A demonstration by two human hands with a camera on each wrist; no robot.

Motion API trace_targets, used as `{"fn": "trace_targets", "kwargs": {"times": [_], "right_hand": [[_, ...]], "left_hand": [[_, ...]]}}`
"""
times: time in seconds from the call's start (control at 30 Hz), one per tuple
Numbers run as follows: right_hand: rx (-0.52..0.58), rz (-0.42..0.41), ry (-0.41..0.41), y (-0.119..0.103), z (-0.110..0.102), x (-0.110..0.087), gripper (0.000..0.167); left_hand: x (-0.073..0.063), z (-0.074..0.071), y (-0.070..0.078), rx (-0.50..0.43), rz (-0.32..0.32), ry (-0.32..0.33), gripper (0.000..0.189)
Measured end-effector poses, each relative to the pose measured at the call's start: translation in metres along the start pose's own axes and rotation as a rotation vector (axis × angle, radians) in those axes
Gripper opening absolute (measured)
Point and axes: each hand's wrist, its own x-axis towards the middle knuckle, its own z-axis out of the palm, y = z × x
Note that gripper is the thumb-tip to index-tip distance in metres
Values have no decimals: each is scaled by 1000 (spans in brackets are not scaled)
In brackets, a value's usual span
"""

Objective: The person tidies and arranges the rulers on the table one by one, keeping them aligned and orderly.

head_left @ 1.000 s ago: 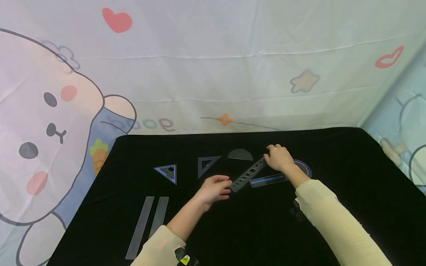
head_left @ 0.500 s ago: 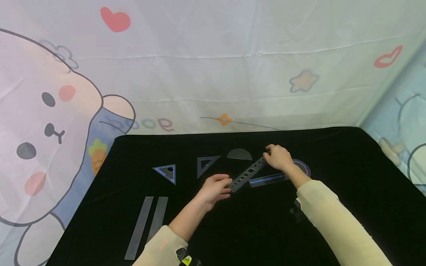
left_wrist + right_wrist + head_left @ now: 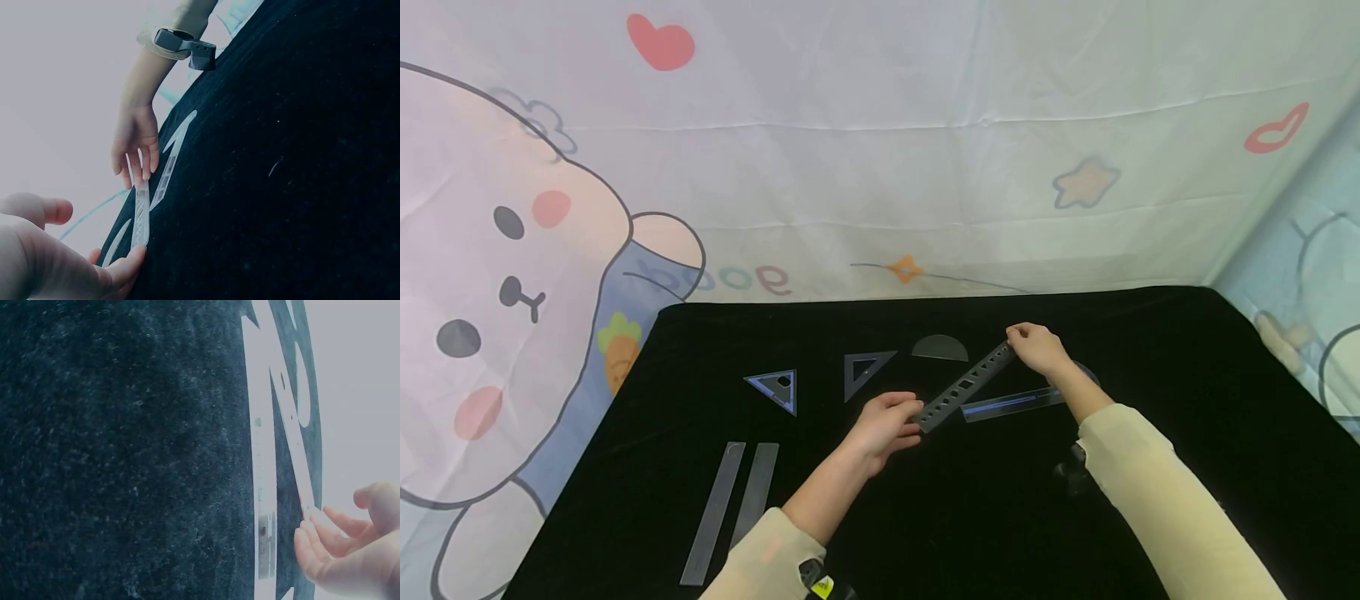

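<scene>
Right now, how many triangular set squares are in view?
2: blue-edged set square, leftmost; grey set square, between it and the half-disc. Sleeves could hide more.

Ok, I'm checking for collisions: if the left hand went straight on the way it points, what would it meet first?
Likely the holed ruler; the left hand seems to touch its near end.

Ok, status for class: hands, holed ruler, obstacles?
Left hand on holed ruler, near end. Right hand, far end. Blue-lined ruler close by, possible snag.
</scene>
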Motion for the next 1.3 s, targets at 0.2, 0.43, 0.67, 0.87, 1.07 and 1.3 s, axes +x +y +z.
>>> {"fn": "trace_targets", "kwargs": {"times": [0.2,0.43,0.67,0.87,1.07,1.3], "right_hand": [[243,85,-14,1,-1,-2,48],[398,125,-36,4,-1,-1,54],[445,111,-65,2,-2,-4,47],[489,120,-48,-3,0,-8,43],[551,155,14,-9,5,-6,39],[565,171,87,-11,9,-3,36]], "left_hand": [[1,0,-1,-7,9,2,46],[2,0,-2,4,8,21,45],[1,-3,0,-3,-23,44,43],[2,-5,-1,-15,-35,62,42],[1,-6,-3,-37,-36,97,40],[1,-6,-4,-37,-26,128,37]]}}
